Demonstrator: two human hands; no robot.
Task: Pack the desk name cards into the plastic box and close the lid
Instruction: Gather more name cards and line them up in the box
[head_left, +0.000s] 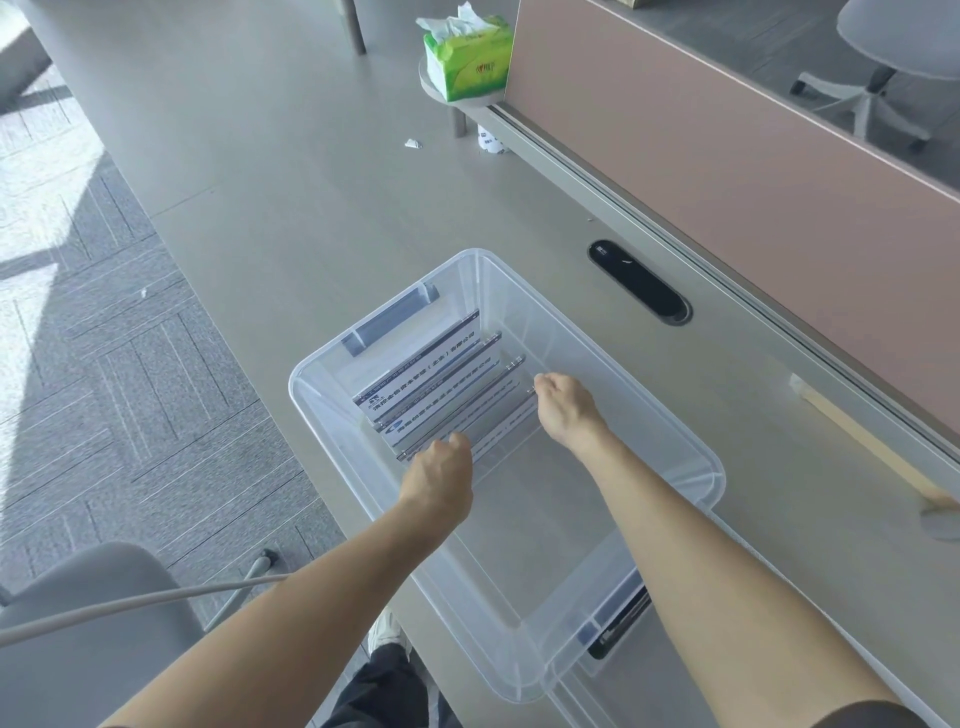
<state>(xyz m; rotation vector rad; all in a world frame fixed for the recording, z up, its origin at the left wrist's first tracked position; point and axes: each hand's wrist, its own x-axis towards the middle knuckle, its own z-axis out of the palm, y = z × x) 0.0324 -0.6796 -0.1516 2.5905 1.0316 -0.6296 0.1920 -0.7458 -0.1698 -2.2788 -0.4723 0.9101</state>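
Note:
A clear plastic box (691, 452) stands open on the grey desk. Several desk name cards (431, 379) stand in a slanted row at its far end, white faces with blue print. Both my hands reach inside the box. My left hand (441, 475) pinches the left end of the nearest card (498, 434), and my right hand (563, 408) pinches its right end. The near half of the box floor is bare. The lid (582, 701) appears to lie under the box, showing at the near edge.
A green tissue pack (467, 57) sits on a small raised shelf at the back. A pink partition (727, 156) runs along the desk's right side, with a black cable slot (639, 283) near it. A grey chair (88, 639) stands at lower left.

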